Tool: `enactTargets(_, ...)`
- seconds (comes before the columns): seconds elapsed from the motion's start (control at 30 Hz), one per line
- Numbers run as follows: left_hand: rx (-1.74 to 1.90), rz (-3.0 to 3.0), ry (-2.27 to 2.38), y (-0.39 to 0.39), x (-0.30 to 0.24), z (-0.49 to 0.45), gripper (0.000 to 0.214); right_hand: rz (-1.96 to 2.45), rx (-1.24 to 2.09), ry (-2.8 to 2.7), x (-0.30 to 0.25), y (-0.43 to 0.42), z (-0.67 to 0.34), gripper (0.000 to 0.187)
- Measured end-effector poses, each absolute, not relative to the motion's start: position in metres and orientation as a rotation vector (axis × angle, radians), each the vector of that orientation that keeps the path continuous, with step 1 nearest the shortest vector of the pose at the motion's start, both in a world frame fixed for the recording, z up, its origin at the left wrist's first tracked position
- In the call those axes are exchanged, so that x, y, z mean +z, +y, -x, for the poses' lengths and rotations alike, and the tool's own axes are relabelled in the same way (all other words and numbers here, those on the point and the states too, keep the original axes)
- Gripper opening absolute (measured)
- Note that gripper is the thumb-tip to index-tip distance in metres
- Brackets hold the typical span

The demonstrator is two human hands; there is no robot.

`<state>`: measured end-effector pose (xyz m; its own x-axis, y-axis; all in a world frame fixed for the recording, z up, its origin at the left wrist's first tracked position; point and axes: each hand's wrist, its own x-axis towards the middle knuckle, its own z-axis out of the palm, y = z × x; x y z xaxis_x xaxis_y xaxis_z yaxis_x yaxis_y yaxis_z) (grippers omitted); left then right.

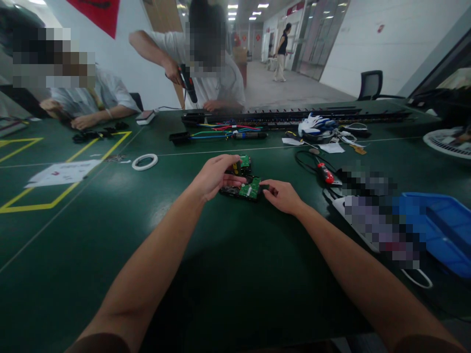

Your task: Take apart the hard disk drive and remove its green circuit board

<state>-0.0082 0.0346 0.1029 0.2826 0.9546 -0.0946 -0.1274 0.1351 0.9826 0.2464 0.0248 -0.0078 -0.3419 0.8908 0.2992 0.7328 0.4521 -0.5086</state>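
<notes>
Two hard drives with green circuit boards lie on the green table in front of me. The nearer hard drive [251, 189] is face up, and the farther hard drive [245, 161] sits just behind it. My left hand [217, 176] reaches over their left side, thumb above and fingers below. It is closed around a small black object with yellow marks [236, 168], partly hidden by the hand, so its kind is unclear. My right hand [282, 195] has its fingers curled, with index finger and thumb at the right edge of the nearer drive.
A white ring [144, 162] and papers [61, 173] lie to the left. Wire bundles [228, 130] and gloves [317, 125] are farther back. A red-and-black tool [325, 173] and a blue tray [437, 225] are at right. Across the table, a person holds a power drill [188, 83].
</notes>
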Motion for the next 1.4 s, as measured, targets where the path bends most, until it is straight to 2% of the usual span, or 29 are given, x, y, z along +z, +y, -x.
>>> enactTargets(0.47,0.963,-1.115,0.914,0.0357,0.1019,0.0082,0.022,1.351,0.367,-2.17,-0.0101,0.0254,-0.2475,0.032)
enactTargets(1.1,0.983,-1.104,0.921,0.0389,0.1052,0.0138,0.026,1.346,0.391,-2.173,-0.0107,0.0259,-0.2489,0.032)
enactTargets(1.4,1.014,-1.482,1.063,0.0376,0.0971,0.0092,0.02,1.361,0.375,-2.174,-0.0106,0.0253,-0.2477,0.033)
